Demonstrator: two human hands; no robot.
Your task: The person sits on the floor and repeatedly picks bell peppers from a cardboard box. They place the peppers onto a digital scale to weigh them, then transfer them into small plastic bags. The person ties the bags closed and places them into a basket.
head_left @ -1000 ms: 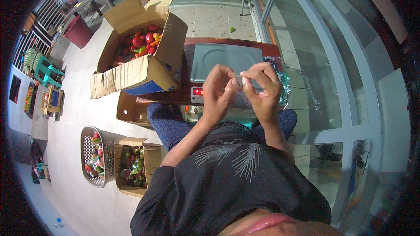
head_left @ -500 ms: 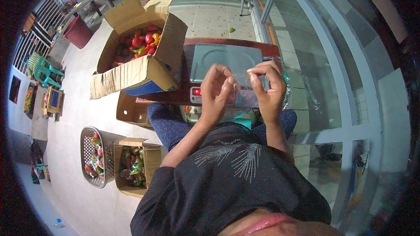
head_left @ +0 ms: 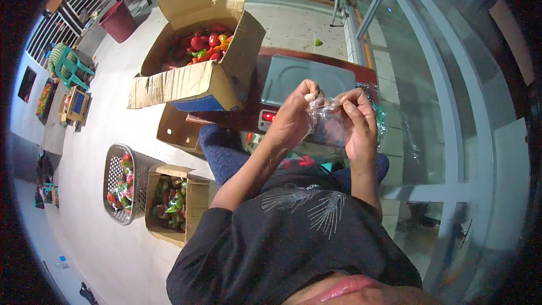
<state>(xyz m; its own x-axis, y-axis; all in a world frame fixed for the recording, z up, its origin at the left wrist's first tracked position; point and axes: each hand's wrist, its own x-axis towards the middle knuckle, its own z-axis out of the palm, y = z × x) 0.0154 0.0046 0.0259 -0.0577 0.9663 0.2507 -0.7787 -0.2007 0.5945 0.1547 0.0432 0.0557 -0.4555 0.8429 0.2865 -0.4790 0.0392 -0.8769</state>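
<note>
From my remote view, the left hand (head_left: 293,112) and right hand (head_left: 361,124) each show fingertips pinched together on clear plastic film (head_left: 326,112), suspended above the tabletop's (head_left: 366,75) near edge.

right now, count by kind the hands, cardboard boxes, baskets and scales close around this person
Hands on clear plastic: 2 (left hand, right hand)
Cardboard boxes: 3 (large box, lower box, small box)
Basket: 1
Scale: 1
Total: 7

Head-worn fisheye, facing down, near left hand (head_left: 292,113) and right hand (head_left: 361,124)
</note>
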